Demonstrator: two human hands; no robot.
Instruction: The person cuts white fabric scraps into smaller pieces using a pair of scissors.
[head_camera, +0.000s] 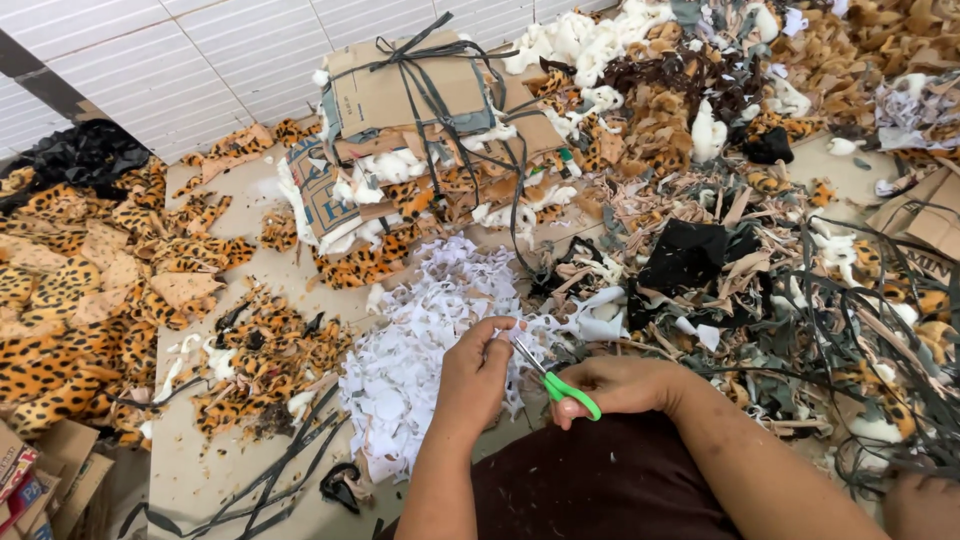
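head view: white fabric piece (508, 338) pinched in left hand (478, 375) fingertips, held just above lap, w/ green-handled scissors (556, 380) blades at its edge. right hand (620, 385) fingers thru the handles, closed round them; blades look slightly apart. just beyond the hands, big heap of white cut pieces (420, 350) on the floor, so a fair bit looks done. lots left by the look: leopard-print scraps (90, 290) at left, tied cardboard bundle (420, 120) behind, mixed offcuts & dark strips (780, 290) at right.
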